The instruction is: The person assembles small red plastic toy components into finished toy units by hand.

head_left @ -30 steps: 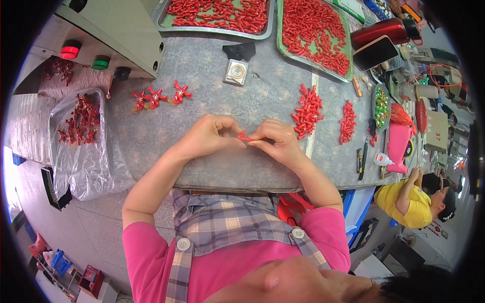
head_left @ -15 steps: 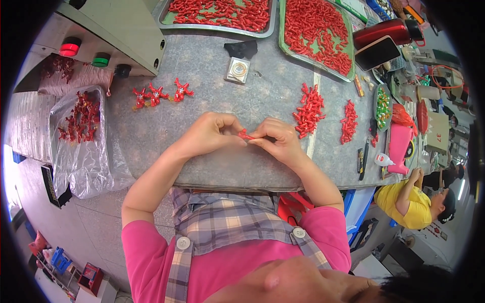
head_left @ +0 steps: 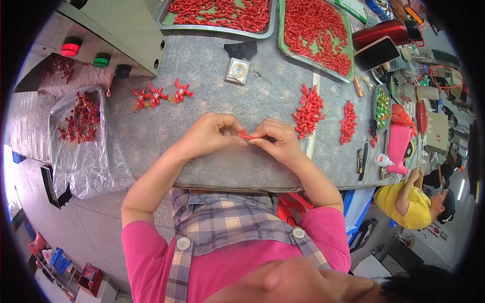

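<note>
We pinch a small red plastic piece (head_left: 246,135) between left hand (head_left: 212,134) and right hand (head_left: 279,141), fingertips closed on its ends, at the near table edge (head_left: 242,177). It seems light and stiff (probably slippery), so gripping both ends suits it.

the person wears a bright pink t-shirt (head_left: 151,257) with short sleeves that end above the elbows, leaving both forearms bare. over the t-shirt sits a plaid bib apron (head_left: 237,227) in grey, lilac and white checks. two plaid straps rise from the top corners of the bib, each fastened with a round pale button: one button (head_left: 183,243) at the bib's left corner, the other button (head_left: 298,233) at its right corner. the left hand (head_left: 212,134) and right hand (head_left: 278,141) are bare, with no gloves, rings or watch showing.
</note>
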Tool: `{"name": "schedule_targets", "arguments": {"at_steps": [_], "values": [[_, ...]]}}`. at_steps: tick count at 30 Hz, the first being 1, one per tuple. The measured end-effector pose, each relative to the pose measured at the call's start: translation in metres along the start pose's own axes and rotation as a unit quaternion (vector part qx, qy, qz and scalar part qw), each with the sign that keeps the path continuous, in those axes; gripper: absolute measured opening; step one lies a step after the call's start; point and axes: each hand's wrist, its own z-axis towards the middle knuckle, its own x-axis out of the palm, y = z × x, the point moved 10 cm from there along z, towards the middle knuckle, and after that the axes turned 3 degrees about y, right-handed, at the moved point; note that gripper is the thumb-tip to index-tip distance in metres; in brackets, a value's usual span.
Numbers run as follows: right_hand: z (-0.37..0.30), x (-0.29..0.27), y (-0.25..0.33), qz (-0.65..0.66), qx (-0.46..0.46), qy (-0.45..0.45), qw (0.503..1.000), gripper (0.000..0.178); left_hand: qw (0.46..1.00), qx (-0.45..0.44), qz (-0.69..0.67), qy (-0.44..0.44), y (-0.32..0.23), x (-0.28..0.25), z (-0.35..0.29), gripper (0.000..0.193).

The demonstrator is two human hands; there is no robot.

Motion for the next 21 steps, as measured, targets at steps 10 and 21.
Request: {"name": "schedule_targets", "arguments": {"at_steps": [10,21], "values": [[-0.0004,-0.0006,-0.0015,0.017,0.007,0.001,1.000,0.010,0.999,0.019,0.028,-0.002,-0.0025,0.0005,0.0007,0.016],[-0.0001,-0.0011,-0.0006,0.002,0.000,0.000,1.000,0.011,0.999,0.025,0.030,-0.003,-0.0022,0.0010,0.0008,0.016]]}}
